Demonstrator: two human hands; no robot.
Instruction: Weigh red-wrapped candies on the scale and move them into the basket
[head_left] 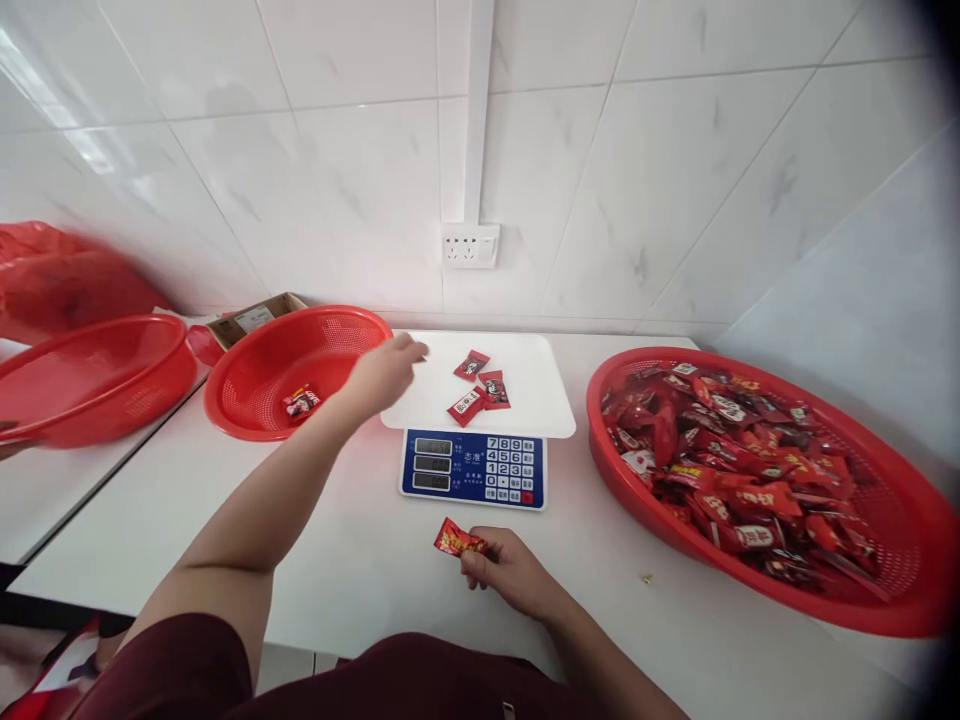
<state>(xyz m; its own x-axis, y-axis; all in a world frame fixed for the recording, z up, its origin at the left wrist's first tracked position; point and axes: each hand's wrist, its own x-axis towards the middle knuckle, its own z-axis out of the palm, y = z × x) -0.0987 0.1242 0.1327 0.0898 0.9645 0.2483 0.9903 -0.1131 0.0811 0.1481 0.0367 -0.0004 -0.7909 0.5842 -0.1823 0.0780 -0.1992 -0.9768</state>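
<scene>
My right hand (pixel 517 568) pinches a red wrapped candy (pixel 454 538) with gold print, above the table in front of the digital scale (pixel 474 470). My left hand (pixel 386 375) reaches across to the left edge of the white weighing pan (pixel 529 370). Its fingers are blurred, so I cannot tell whether anything is in them. Three small red packets lie on the pan: a far one (pixel 472 364), a middle one (pixel 495 390) and a near one (pixel 466 405). Left of the scale, a red basket (pixel 247 375) holds a few red packets (pixel 301 402), partly behind my left forearm.
A large red basket (pixel 626 480) heaped with red wrapped candies (pixel 739 470) stands on the right. On the far left are another red basket (pixel 142 400), a red plastic bag (pixel 67 285) and a cardboard box (pixel 259 318). A wall socket (pixel 471 246) sits behind the scale.
</scene>
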